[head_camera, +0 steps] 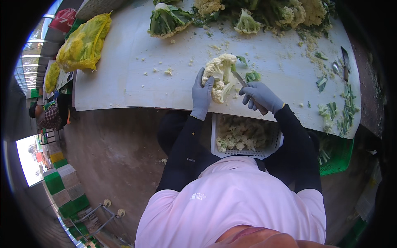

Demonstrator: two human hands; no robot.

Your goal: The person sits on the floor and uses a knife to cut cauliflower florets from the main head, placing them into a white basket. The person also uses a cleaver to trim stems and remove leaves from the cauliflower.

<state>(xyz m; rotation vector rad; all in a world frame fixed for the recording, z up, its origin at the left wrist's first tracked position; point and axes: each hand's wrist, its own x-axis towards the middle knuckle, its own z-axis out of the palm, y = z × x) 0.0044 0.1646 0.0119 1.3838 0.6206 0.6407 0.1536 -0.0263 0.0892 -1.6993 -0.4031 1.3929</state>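
My left hand (202, 93), in a grey glove, grips a cauliflower head (220, 69) by its left side, just above the white tabletop (124, 77). The cut stem side of the head faces right. In my gloved right hand (262, 96) is a knife (239, 79), held by its handle. Its blade points up and left, and the tip is at the cauliflower's stem; whether it touches cannot be told. A piece of green leaf (253, 76) lies right of the head. Small florets (168, 72) and crumbs are scattered to the left.
Leafy cauliflower heads (170, 20) line the far edge. A yellow mesh bag (83, 43) stands far left. A second knife (345, 63) and a spoon (335, 67) lie right. Below the near edge are a white crate (215, 136) of florets and a green crate (338, 169).
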